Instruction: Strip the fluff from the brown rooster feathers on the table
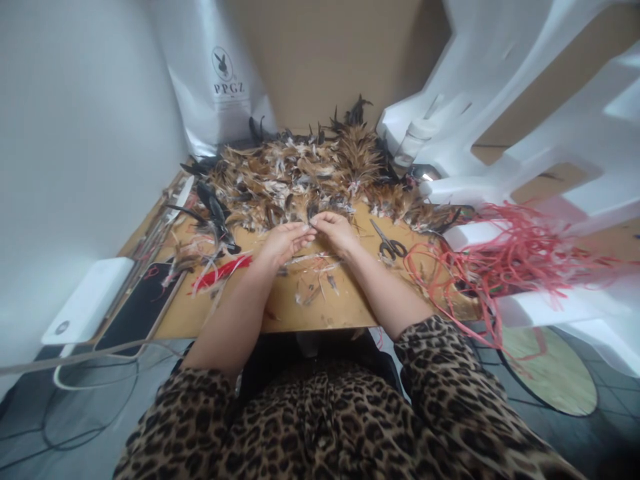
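Over the middle of the table, my left hand (287,241) and my right hand (334,231) meet with their fingertips pinched together. Between the fingertips is a small brown feather (301,208), which partly blends with the pile behind it. A large heap of brown, white and black feathers (280,167) lies just beyond my hands. Black-handled scissors (391,247) rest to the right of my right hand. Loose feather scraps (317,283) lie on the tabletop below my hands. A strip of red material (223,273) sits left of my left forearm.
A tangle of red ribbon strips (525,250) spills over white foam pieces (560,310) at the right. At the left edge are a dark phone (135,310) and a white power bank (90,300) with a cable. A clear bottle (414,141) stands at the back right.
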A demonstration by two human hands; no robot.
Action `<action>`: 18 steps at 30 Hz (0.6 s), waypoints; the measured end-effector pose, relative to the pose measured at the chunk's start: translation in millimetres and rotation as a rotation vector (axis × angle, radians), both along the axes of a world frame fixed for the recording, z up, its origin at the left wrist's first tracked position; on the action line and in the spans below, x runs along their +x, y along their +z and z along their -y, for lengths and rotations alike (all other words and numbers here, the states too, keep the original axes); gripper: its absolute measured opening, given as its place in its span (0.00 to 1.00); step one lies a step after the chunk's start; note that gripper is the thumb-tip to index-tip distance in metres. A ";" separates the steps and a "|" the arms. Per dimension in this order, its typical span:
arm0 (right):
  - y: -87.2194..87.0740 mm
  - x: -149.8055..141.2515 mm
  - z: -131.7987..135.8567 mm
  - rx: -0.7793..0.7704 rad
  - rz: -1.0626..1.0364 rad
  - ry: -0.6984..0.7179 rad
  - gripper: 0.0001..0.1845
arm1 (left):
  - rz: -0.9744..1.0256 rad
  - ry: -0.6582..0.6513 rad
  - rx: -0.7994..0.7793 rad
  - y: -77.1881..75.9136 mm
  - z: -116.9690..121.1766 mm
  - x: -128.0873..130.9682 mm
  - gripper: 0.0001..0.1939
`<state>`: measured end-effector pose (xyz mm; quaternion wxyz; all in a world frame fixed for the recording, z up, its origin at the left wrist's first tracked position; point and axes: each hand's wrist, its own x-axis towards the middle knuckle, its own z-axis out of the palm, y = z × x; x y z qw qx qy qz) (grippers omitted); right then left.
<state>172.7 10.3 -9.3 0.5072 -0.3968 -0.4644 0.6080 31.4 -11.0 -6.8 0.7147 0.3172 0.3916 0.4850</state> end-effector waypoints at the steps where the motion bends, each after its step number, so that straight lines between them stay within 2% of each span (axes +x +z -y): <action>1: -0.5 -0.9 0.5 0.023 0.011 -0.009 0.14 | 0.006 -0.003 -0.002 0.1 -0.3 0.1 0.04; 7: -1.8 0.2 1.1 0.118 0.097 -0.020 0.12 | -0.005 0.011 -0.007 0.7 -0.9 0.9 0.04; 18: -0.9 3.7 -0.8 0.029 0.063 0.035 0.13 | -0.207 -0.011 0.100 -2.6 1.8 0.4 0.08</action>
